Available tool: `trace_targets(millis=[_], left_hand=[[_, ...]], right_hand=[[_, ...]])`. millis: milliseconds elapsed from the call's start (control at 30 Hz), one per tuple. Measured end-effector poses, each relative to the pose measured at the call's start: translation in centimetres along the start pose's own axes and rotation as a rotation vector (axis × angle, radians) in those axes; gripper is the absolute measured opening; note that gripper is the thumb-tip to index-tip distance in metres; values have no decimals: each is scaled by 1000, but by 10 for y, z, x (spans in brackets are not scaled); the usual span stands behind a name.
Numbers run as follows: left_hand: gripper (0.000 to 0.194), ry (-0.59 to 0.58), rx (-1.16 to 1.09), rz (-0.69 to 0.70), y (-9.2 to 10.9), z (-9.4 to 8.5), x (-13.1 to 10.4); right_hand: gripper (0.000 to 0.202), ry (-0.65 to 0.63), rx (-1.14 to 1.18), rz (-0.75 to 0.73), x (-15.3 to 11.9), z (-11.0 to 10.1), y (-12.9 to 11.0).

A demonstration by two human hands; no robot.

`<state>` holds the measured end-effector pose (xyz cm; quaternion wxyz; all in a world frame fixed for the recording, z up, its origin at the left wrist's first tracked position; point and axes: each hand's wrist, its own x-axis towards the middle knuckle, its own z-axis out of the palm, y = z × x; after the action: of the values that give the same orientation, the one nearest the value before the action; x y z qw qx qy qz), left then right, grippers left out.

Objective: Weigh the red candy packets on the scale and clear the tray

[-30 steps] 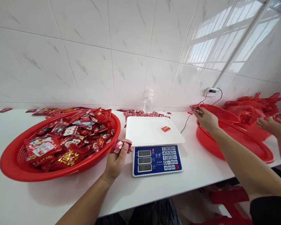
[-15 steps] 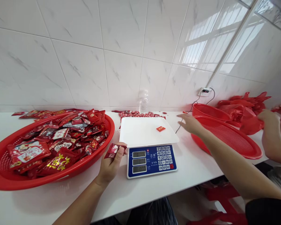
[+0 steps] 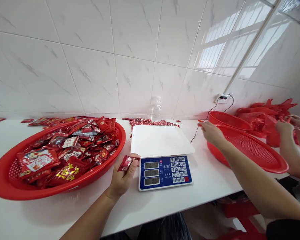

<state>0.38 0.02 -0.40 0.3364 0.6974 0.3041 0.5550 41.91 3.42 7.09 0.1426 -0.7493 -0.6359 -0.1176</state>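
In my left hand [image 3: 122,176] is a small dark red packet [image 3: 126,163], gripped between thumb and fingers at the near left corner of the scale [image 3: 165,173]. The scale's white pan [image 3: 162,141] is bare, and its blue front carries displays and a keypad. My right hand [image 3: 212,133] is closed, right of the pan, its fingertips pinching a small red packet [image 3: 200,124] that is mostly hidden. To the left, a red plastic basket [image 3: 5,181] holds a heap of red snack packets [image 3: 72,150].
A clear bottle [image 3: 156,110] and small red patterned packets [image 3: 146,122] lie behind the scale. Red baskets [image 3: 255,146] stand at right, near red bags [image 3: 257,115] and another person's hands [image 3: 288,125]. A black cable [image 3: 207,117] runs to the wall socket [image 3: 223,98].
The small red packet has gone from the scale pan. My right hand's fingers have closed, and the hand is slightly farther right. My left hand still grips its packet. The view has shifted slightly.
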Motion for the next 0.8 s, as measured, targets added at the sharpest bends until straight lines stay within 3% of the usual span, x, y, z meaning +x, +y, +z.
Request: trace_targets(millis=[100,200,267,433,533,600,700,800], left_hand=[[17,-25,50,30,2,0,-1],[13,-35,137,121,8,2,-1],[11,-71,191,191,13,3,-1],[9,-172,303,243,14,5,-3],[13,-212,337,216,9,4,-4],[20,-214,316,206,6,4,-4],[24,-198,258,132,6,3,-5],[27,-160,180,-54,12,4,-4]], right_hand=[[41,4,-83,177,-5,-9,38],[40,-33,-96,167,-11,-6,31],[39,-35,-20,17,-18,-4,-4],[40,-20,378,-775,-58,-14,-140],[41,-49,475,-1112,-79,-20,-196],[32,-42,532,-1169,-85,-19,-215],[20,-78,672,-1149,-82,-16,-224],[13,-203,852,-984,-68,-13,-224]])
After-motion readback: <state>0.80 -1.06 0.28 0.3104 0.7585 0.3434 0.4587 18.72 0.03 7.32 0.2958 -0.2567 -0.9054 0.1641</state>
